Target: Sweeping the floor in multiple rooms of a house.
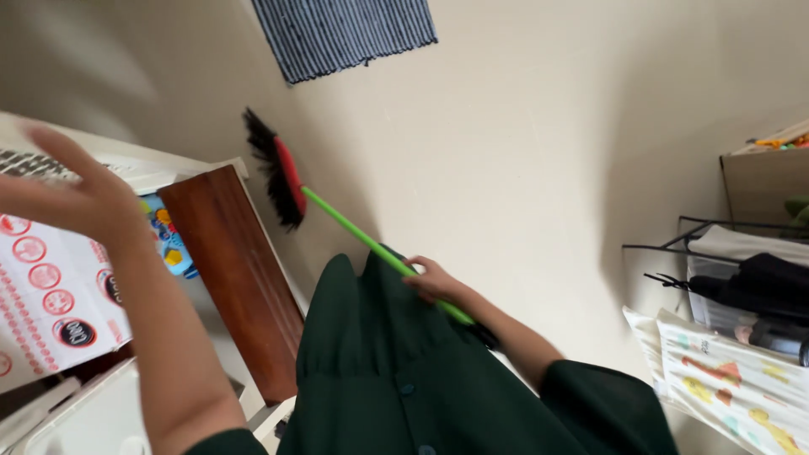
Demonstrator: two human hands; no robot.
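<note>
The left hand (72, 190) spreads its fingers wide by a white box (50, 295); right hand (431, 280) fingers wrap the green broom handle (354, 232).

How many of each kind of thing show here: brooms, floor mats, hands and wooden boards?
Brooms: 1, with a green handle and black bristles, held by the right hand.
Striped floor mats: 1.
Hands: 2, the left hand raised by a white printed box.
Brown wooden boards: 1.
Total: 5.
</note>
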